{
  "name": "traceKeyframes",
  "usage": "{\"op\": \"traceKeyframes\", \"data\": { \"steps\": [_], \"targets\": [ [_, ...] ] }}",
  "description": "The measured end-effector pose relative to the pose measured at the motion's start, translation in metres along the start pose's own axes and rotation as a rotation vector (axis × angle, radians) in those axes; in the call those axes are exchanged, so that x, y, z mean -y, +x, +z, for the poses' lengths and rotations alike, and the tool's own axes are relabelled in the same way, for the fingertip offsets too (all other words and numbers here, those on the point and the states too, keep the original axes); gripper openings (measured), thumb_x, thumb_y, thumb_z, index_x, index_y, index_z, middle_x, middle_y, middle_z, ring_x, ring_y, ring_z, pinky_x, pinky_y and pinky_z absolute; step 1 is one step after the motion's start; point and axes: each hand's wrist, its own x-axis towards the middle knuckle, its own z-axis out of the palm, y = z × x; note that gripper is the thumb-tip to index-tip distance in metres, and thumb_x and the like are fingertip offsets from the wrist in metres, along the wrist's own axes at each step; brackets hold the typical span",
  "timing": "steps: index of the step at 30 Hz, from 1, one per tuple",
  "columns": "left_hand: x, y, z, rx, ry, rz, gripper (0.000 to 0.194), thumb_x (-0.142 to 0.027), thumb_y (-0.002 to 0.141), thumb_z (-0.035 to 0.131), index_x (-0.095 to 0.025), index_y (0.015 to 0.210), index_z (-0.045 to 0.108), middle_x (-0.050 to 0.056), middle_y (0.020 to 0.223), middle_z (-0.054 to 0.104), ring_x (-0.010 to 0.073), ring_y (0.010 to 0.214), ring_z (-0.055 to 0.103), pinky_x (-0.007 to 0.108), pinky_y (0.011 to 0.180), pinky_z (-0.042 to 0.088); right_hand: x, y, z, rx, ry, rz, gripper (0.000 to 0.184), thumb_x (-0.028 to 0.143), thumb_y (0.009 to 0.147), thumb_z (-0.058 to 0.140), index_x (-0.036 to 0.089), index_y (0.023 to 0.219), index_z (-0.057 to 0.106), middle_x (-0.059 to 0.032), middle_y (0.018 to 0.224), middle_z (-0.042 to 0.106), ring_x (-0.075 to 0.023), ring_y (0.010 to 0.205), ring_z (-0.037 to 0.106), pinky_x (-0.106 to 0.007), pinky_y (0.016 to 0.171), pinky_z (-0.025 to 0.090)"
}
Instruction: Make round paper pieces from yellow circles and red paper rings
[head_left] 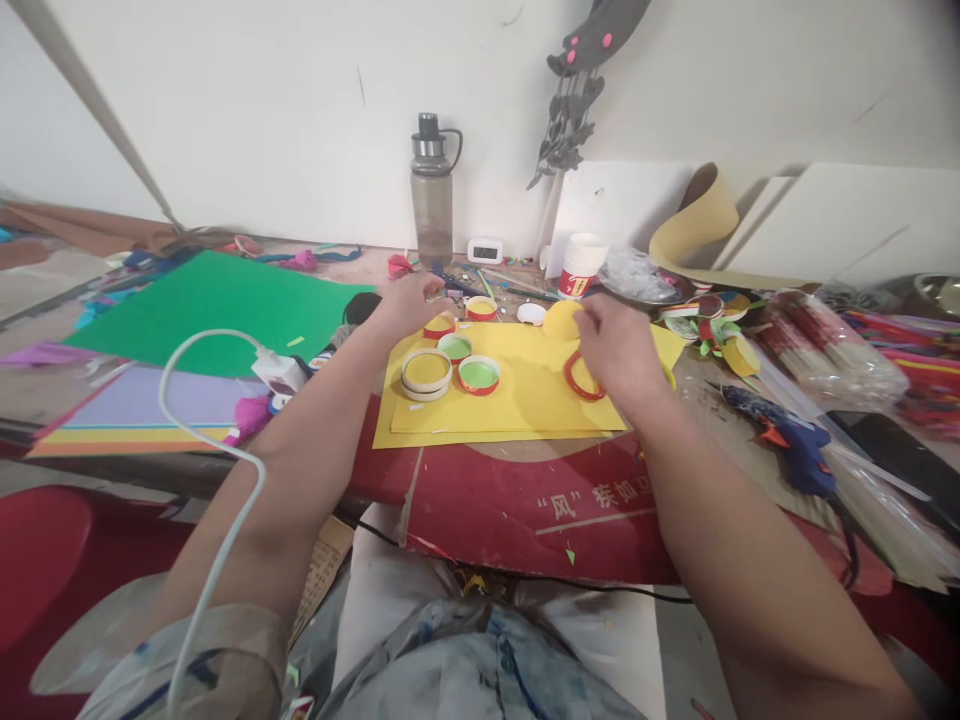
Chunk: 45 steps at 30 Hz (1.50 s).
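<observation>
My left hand (409, 300) reaches forward past the far edge of a yellow paper sheet (517, 400); its fingers are curled around something small and hard to make out. My right hand (616, 345) rests on the sheet's right side, fingers bent over a red ring (582, 385) and close to a yellow paper disc (561, 320). Several round lids with red or white rims and yellow or green paper inside lie on the sheet between the hands, among them a white-rimmed one (426, 372) and a green-filled one (478, 375).
A grey water bottle (431, 195) stands by the wall. A green sheet (217, 310) and a purple one lie left, with a white cable (202, 440) across them. A paper cup (581, 265), a blue glue gun (787, 440) and glue sticks sit right. Red cardboard (540, 510) covers the table's front.
</observation>
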Motion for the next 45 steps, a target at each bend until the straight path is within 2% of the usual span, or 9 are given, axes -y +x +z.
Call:
{"op": "traceKeyframes", "data": {
  "steps": [4,7,10,13,18,22,27,32,45],
  "targets": [
    [-0.002,-0.002,0.002,0.0,-0.005,-0.012,0.048,-0.037,0.09,0.07,-0.011,0.13,0.074,0.015,0.129,0.078,0.0281,0.117,0.073,0.036,0.105,0.055,-0.023,0.012,-0.017,-0.228,0.186,0.096,0.031,0.031,0.107,0.044,0.017,0.115,0.07,-0.0126,0.093,0.077,-0.0282,0.085,0.073,-0.044,0.084,0.053],
    [-0.006,-0.004,0.0,-0.037,-0.046,-0.005,0.042,-0.036,0.091,0.069,-0.012,0.126,0.075,0.014,0.127,0.08,0.0269,0.115,0.073,0.037,0.104,0.055,-0.032,0.016,-0.02,-0.297,0.228,0.125,0.036,0.043,0.111,0.039,0.021,0.117,0.067,-0.0106,0.086,0.074,-0.0293,0.083,0.073,-0.049,0.085,0.055],
    [-0.011,-0.007,-0.004,-0.072,-0.07,0.008,0.036,-0.035,0.091,0.069,-0.015,0.12,0.076,0.011,0.123,0.081,0.0255,0.111,0.073,0.037,0.103,0.056,-0.029,0.014,-0.016,-0.248,0.27,0.128,0.031,0.045,0.109,0.044,0.024,0.118,0.065,-0.011,0.086,0.073,-0.0302,0.082,0.073,-0.051,0.084,0.056],
    [-0.015,-0.008,-0.006,-0.086,-0.071,0.018,0.032,-0.033,0.092,0.068,-0.015,0.117,0.078,0.011,0.121,0.081,0.0245,0.109,0.073,0.036,0.103,0.055,-0.02,0.009,-0.011,-0.196,0.321,0.135,0.026,0.039,0.108,0.048,0.024,0.123,0.063,-0.0114,0.088,0.075,-0.0302,0.081,0.075,-0.051,0.082,0.058],
    [-0.017,-0.009,-0.005,-0.088,-0.067,0.031,0.032,-0.031,0.092,0.067,-0.013,0.117,0.079,0.013,0.119,0.08,0.0242,0.109,0.072,0.035,0.103,0.054,-0.006,0.003,-0.002,-0.094,0.362,0.112,0.032,0.034,0.107,0.046,0.022,0.133,0.059,-0.0114,0.095,0.077,-0.0288,0.082,0.076,-0.047,0.081,0.06],
    [-0.019,-0.009,-0.006,-0.107,-0.083,0.019,0.029,-0.027,0.093,0.065,-0.015,0.114,0.08,0.012,0.121,0.081,0.0241,0.109,0.072,0.034,0.104,0.053,0.004,-0.002,0.001,-0.013,0.403,0.093,0.038,0.025,0.103,0.043,0.021,0.139,0.056,-0.0097,0.093,0.076,-0.0284,0.085,0.076,-0.047,0.084,0.061],
    [-0.024,-0.011,-0.009,-0.151,-0.097,0.018,0.029,-0.026,0.096,0.06,-0.016,0.114,0.081,0.01,0.124,0.081,0.0225,0.103,0.071,0.034,0.102,0.053,0.013,-0.007,-0.001,-0.004,0.409,0.051,0.047,0.02,0.102,0.043,0.021,0.148,0.052,-0.0062,0.088,0.075,-0.0274,0.086,0.075,-0.047,0.089,0.061],
    [-0.029,-0.014,-0.012,-0.174,-0.08,0.027,0.028,-0.027,0.097,0.059,-0.019,0.111,0.082,0.008,0.122,0.082,0.0226,0.105,0.07,0.032,0.102,0.052,0.012,-0.008,-0.001,0.009,0.375,0.033,0.045,0.024,0.104,0.042,0.022,0.147,0.055,-0.0061,0.089,0.075,-0.0264,0.085,0.075,-0.046,0.089,0.06],
    [-0.022,-0.01,-0.009,-0.133,-0.103,0.04,0.028,-0.027,0.094,0.06,-0.018,0.109,0.082,0.008,0.118,0.083,0.0232,0.108,0.073,0.032,0.1,0.055,0.009,-0.009,0.008,0.003,0.418,-0.012,0.044,0.033,0.106,0.045,0.022,0.146,0.059,-0.0055,0.086,0.075,-0.0237,0.082,0.075,-0.044,0.087,0.061]
  ]
}}
